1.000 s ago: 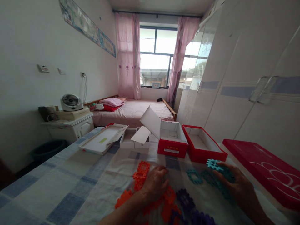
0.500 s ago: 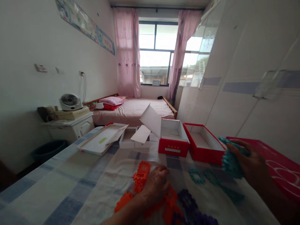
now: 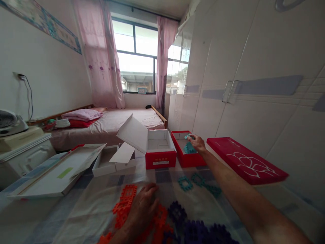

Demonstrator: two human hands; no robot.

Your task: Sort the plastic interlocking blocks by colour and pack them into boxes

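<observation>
My right hand [image 3: 197, 143] reaches over the red open box [image 3: 189, 160], fingers pinched on a teal interlocking block [image 3: 187, 136]. Just under it, more teal blocks [image 3: 189, 148] lie inside that box. My left hand [image 3: 144, 205] rests low over the table among orange interlocking blocks [image 3: 127, 192], its fingers loosely spread and the fingertips partly hidden. Dark purple blocks [image 3: 195, 231] lie to the right of the orange ones. A square teal block [image 3: 185, 183] and a few others sit on the tablecloth in front of the red box.
Beside the red box stands a red-and-white box [image 3: 160, 160] with its lid flap raised. Further left are a small white divided box [image 3: 104, 166] and a shallow white tray [image 3: 38, 184]. A crimson lid [image 3: 243, 159] lies at the right, near the wardrobe [image 3: 266, 112].
My right hand has moved from outside the red box to over it, and teal blocks now lie inside. My left hand stays by the orange blocks. The view has turned right.
</observation>
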